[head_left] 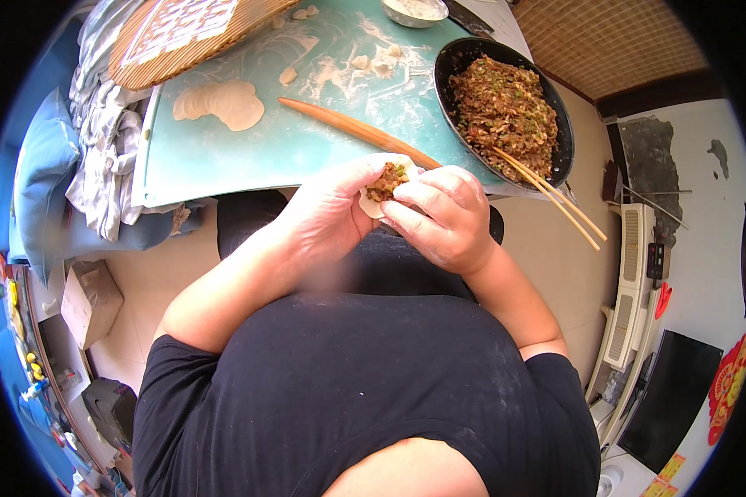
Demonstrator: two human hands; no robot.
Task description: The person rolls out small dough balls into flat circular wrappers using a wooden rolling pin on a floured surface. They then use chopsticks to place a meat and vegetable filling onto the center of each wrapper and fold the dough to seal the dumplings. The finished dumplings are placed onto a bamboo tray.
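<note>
A round dough wrapper (373, 208) with brown and green filling (387, 180) on it is held between my two hands, over the near edge of the table. My left hand (333, 203) cups it from the left and below. The fingers of my right hand (446, 214) pinch its right side, close against the filling. Just beyond my hands lies a wooden rolling pin (348, 124) on the mat. To the right stands a black pan (565, 137) heaped with chopped filling (506, 103), and a pair of chopsticks (559, 203) rests over its near rim.
A floury turquoise mat (199, 170) covers the table. Overlapping wrappers (220, 103) lie at its left, small dough pieces (381, 66) farther back. A woven round tray (128, 70) overhangs the far left; a bowl of flour (414, 10) stands at the back. Crumpled cloth (112, 157) hangs left.
</note>
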